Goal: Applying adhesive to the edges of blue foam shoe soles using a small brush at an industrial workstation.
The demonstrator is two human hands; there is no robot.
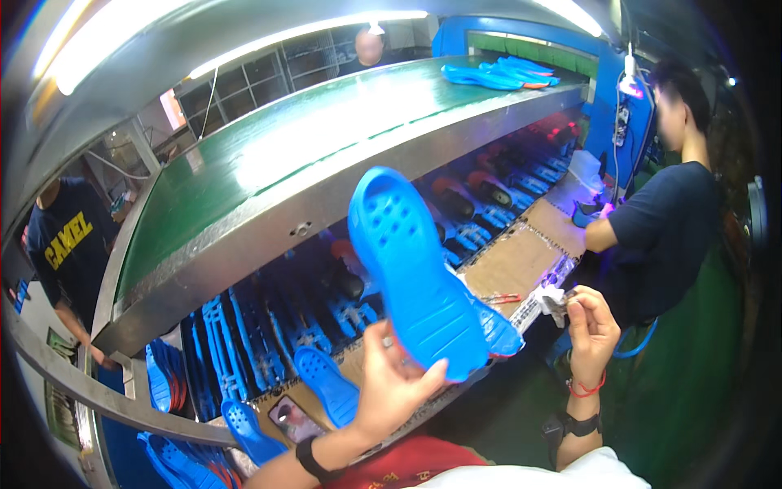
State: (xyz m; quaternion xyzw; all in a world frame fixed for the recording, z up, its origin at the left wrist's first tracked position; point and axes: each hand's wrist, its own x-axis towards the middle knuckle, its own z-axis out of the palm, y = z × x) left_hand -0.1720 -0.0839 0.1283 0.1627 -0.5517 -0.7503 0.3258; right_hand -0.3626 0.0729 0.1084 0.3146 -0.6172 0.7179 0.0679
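A blue shoe sole (pixel 407 269) stands nearly upright before me, its flat, grooved face with a cluster of small holes toward me. My left hand (pixel 395 379) grips it by its lower end, thumb on the front and fingers partly hidden behind. Off to the right, my right hand (pixel 590 326) pinches a crumpled white cloth or tissue (pixel 551 301); a thin dark bit shows at the fingertips, too small to name. Behind the held sole lies another blue piece (pixel 498 330). Two more soles, one longer (pixel 324 387) and one nearer (pixel 244 428), lie on the bench's left part.
A green conveyor belt (pixel 269 155) on a metal frame runs above the bench, with blue soles (pixel 489 77) at its far end. Below it are shoe parts on racks. A phone (pixel 295 420) lies near my left forearm. Co-workers stand right (pixel 664 212), left (pixel 73 244) and beyond the belt.
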